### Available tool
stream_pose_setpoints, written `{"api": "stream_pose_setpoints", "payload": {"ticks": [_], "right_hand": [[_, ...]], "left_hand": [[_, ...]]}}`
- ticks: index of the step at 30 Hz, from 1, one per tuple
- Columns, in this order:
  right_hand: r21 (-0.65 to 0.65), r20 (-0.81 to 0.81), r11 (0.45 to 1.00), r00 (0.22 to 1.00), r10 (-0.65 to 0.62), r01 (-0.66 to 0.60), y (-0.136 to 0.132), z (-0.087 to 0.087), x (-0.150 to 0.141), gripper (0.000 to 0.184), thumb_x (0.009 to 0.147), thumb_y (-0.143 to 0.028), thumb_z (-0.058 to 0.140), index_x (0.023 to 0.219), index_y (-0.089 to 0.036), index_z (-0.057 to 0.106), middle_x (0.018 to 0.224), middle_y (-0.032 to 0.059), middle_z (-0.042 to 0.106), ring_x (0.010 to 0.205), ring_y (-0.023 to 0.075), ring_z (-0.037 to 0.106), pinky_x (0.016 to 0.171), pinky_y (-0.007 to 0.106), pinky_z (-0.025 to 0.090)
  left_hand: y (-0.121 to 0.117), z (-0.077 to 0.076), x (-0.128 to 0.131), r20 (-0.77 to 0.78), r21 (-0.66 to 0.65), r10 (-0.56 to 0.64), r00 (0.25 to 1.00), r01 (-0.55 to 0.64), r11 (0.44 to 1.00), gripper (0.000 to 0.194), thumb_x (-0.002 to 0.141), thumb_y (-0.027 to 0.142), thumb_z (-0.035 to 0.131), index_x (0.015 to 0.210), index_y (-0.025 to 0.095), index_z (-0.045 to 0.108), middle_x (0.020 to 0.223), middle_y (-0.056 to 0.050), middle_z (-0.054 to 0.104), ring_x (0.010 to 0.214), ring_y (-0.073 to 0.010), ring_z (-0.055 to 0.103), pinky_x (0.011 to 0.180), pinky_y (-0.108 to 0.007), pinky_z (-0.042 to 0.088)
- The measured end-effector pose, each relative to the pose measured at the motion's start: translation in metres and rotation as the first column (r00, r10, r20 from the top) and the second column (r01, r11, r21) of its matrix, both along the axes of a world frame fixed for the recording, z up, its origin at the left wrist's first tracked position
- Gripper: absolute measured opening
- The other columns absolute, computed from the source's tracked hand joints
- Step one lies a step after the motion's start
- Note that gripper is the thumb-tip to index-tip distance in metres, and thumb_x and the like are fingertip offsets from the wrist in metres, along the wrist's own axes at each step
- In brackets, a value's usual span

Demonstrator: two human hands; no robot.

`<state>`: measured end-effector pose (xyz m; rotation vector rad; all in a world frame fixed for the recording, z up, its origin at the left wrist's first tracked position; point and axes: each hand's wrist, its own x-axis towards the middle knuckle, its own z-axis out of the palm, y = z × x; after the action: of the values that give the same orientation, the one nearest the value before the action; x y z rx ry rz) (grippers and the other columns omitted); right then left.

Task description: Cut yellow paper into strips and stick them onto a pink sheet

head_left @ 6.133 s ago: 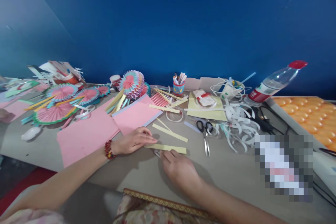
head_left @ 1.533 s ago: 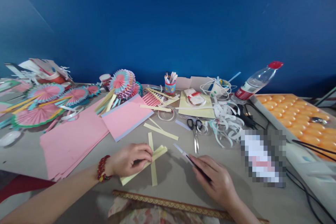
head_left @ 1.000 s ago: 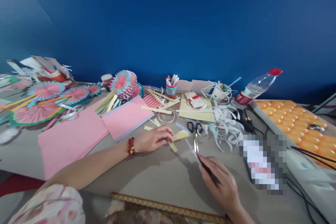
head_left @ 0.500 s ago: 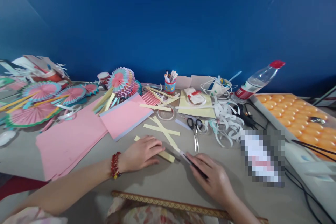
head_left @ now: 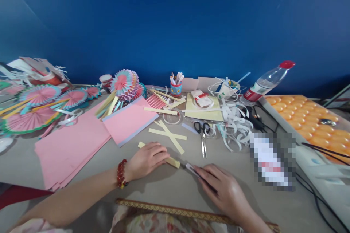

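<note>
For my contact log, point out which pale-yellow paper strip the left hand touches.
The narrow pale-yellow paper strip under the left hand, both ends showing; the crossed yellow paper strips beyond lie untouched.

red-capped bottle (head_left: pixel 266 83): right | pen cup (head_left: pixel 176 90): near blue wall (head_left: pixel 175 22) | paper fans (head_left: pixel 41 95): left

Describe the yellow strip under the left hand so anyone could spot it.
On the gray table, find the left hand with the beaded bracelet. The pale yellow strip pokes out from under it, toward the slim tool in the right hand. Unlike the crossed strips just beyond, this one is partly covered by a hand.
</note>
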<state>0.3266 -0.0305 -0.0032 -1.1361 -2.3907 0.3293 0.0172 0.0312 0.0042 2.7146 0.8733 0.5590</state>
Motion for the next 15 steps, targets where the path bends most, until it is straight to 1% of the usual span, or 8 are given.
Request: {"api": "stream_pose_setpoints", "payload": {"ticks": [3,11,15], "right_hand": [[0.014,-0.009,1.000,1.000,0.006,-0.006,-0.0004,0.0016,-0.0003,0.034,0.097,-0.016,0.045,0.125,-0.020,0.064,0.092,0.0076,0.067,0.080,0.0165,0.064,0.069,0.026,0.052],[0.000,-0.003,1.000,1.000,0.014,-0.014,-0.0005,0.0022,-0.0014,0.033,0.098,-0.016,0.044,0.124,-0.020,0.064,0.092,0.0078,0.067,0.080,0.0167,0.064,0.069,0.026,0.051],[-0.014,0.040,1.000,0.999,0.023,-0.023,-0.0002,0.0011,-0.0023,0.034,0.097,-0.015,0.043,0.125,-0.020,0.063,0.093,0.0076,0.067,0.081,0.0170,0.064,0.072,0.026,0.051]], "left_hand": [[0.0002,-0.0002,0.0000,0.005,-0.005,-0.001,1.000,0.001,1.000,0.020,0.105,0.028,0.043,0.111,0.019,0.060,0.105,-0.006,0.065,0.097,-0.0182,0.060,0.090,-0.033,0.048],[0.0000,-0.0020,-0.0019,0.008,-0.022,0.001,1.000,-0.001,1.000,0.020,0.104,0.028,0.044,0.113,0.019,0.060,0.106,-0.006,0.064,0.098,-0.0184,0.060,0.092,-0.033,0.048],[0.0006,-0.0054,-0.0025,0.002,-0.034,0.013,1.000,-0.013,0.999,0.022,0.104,0.030,0.044,0.114,0.019,0.060,0.107,-0.006,0.063,0.098,-0.0184,0.058,0.092,-0.033,0.047]]}}
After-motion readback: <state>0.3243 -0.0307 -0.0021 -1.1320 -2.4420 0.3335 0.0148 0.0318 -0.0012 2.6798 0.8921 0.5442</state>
